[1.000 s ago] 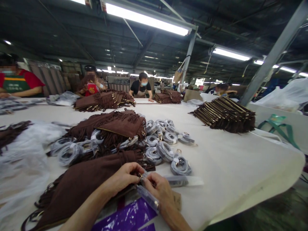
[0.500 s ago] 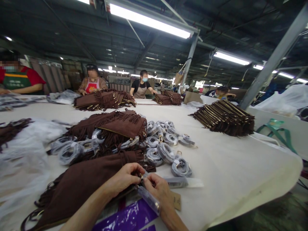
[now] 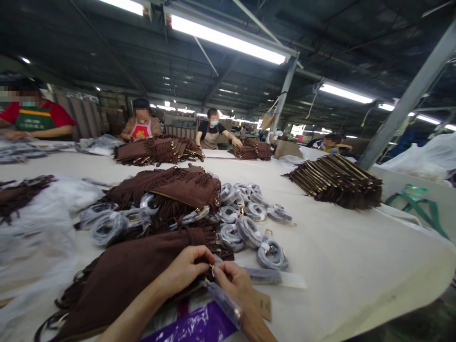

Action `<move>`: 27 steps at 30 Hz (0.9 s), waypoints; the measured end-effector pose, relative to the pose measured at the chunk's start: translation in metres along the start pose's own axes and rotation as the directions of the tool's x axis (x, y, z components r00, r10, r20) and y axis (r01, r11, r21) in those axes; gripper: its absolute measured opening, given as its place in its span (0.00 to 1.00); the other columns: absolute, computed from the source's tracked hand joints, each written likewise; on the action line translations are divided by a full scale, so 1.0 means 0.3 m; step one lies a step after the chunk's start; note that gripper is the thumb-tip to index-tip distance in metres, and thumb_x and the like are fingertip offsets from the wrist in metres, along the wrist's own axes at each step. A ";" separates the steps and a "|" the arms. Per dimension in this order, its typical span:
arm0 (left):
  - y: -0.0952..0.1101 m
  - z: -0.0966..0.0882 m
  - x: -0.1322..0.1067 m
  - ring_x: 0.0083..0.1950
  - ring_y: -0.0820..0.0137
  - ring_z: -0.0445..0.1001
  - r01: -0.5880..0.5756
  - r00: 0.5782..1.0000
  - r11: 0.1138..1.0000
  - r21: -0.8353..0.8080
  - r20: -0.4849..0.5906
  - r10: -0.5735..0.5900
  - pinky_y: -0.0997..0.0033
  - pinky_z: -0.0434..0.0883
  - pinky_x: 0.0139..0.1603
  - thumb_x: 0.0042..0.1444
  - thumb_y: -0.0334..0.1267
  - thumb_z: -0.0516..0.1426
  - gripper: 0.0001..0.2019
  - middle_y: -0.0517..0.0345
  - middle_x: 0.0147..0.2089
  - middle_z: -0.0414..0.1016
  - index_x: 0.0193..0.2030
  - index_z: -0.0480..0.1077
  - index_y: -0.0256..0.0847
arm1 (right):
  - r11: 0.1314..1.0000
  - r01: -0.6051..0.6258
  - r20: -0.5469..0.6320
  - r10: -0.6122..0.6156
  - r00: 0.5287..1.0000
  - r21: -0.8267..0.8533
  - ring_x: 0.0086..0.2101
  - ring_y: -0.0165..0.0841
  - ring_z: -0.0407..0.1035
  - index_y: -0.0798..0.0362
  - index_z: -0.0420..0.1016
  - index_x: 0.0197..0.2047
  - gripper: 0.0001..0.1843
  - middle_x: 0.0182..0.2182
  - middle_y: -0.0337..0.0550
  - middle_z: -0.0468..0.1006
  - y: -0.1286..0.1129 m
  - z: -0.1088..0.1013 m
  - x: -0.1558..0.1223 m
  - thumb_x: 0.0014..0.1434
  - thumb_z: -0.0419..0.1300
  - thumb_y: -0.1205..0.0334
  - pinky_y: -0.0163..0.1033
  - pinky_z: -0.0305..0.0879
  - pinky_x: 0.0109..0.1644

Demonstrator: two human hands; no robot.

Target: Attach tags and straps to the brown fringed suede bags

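A brown fringed bag [image 3: 142, 270] lies in front of me, its zipper edge toward me. At its right end my left hand [image 3: 194, 263] and my right hand [image 3: 231, 280] come together, thumbs and forefingers pinched around a small gold metal clasp [image 3: 212, 267]. My fingers partly cover the clasp, so what it is joined to is hidden. From under my right hand sticks out a plastic-wrapped strap [image 3: 223, 299] with metal at its lower end. A brown cardboard tag [image 3: 264, 305] shows beside my right wrist. Beneath my forearms lies a purple plastic package [image 3: 192, 325].
Coiled grey-wrapped straps [image 3: 249, 230] lie beyond my hands, with more brown bags [image 3: 167, 190] behind. A stack of gold-zippered bags [image 3: 335, 180] stands at right on the white table [image 3: 342, 266]. Clear plastic [image 3: 42, 228] covers the left. Several co-workers stand across the table.
The view has shifted slightly, so everything sits a little further right and lower. Both hands stay pinched at the clasp with small finger movements. A co-worker's arm reaches further over a pile.
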State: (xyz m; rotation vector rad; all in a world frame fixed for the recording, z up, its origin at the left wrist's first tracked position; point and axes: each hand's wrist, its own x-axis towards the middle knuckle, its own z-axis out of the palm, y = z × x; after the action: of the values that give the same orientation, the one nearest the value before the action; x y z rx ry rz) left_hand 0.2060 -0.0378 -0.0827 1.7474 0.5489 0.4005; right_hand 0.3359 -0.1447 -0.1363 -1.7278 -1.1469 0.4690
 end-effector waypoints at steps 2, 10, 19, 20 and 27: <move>-0.007 -0.002 0.002 0.36 0.67 0.71 -0.047 0.999 0.998 0.037 -0.016 0.048 0.71 0.67 0.41 0.43 0.33 0.56 0.07 0.59 0.31 0.76 0.30 0.74 0.37 | 1.000 -0.013 0.011 0.013 1.000 0.011 0.27 0.35 0.68 0.53 0.75 0.25 0.17 0.22 0.40 0.76 0.003 0.001 0.004 0.57 0.53 0.53 0.36 0.57 0.31; -0.027 0.018 0.001 0.36 0.68 0.69 -0.171 0.983 0.916 0.363 0.006 0.181 0.72 0.64 0.39 0.54 0.32 0.50 0.06 0.58 0.32 0.72 0.30 0.66 0.40 | 1.000 -0.020 0.057 0.022 0.998 -0.024 0.27 0.35 0.67 0.53 0.74 0.25 0.17 0.23 0.40 0.75 -0.025 -0.015 0.008 0.56 0.52 0.53 0.37 0.56 0.31; 0.012 0.013 0.002 0.33 0.68 0.62 -0.146 0.960 0.960 0.237 -0.201 0.196 0.70 0.61 0.36 0.56 0.37 0.47 0.05 0.62 0.29 0.60 0.29 0.58 0.43 | 0.995 0.089 0.069 -0.091 0.993 0.037 0.26 0.32 0.67 0.53 0.74 0.35 0.15 0.30 0.41 0.71 -0.082 -0.087 0.027 0.60 0.51 0.54 0.36 0.62 0.31; 0.016 0.015 0.003 0.33 0.68 0.61 -0.159 0.956 0.962 0.221 -0.211 0.206 0.70 0.61 0.35 0.56 0.38 0.47 0.05 0.63 0.29 0.60 0.29 0.58 0.43 | 0.992 0.120 0.080 -0.122 0.989 0.036 0.27 0.32 0.67 0.53 0.75 0.35 0.14 0.31 0.41 0.71 -0.093 -0.090 0.032 0.60 0.51 0.55 0.36 0.62 0.32; 0.009 0.027 0.017 0.26 0.71 0.60 -0.142 0.960 0.990 -0.005 -0.243 0.137 0.72 0.61 0.27 0.54 0.44 0.49 0.08 0.67 0.24 0.59 0.30 0.60 0.43 | 0.980 0.155 0.144 -0.173 0.974 0.123 0.28 0.31 0.64 0.53 0.75 0.26 0.08 0.25 0.38 0.70 -0.130 -0.077 0.080 0.54 0.59 0.61 0.36 0.57 0.33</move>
State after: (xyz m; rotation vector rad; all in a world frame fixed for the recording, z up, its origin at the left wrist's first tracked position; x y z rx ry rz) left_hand 0.2150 -0.0420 -0.0823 1.7324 0.5930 0.7238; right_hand 0.3457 -0.1325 -0.0875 -1.5075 -1.3372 0.5610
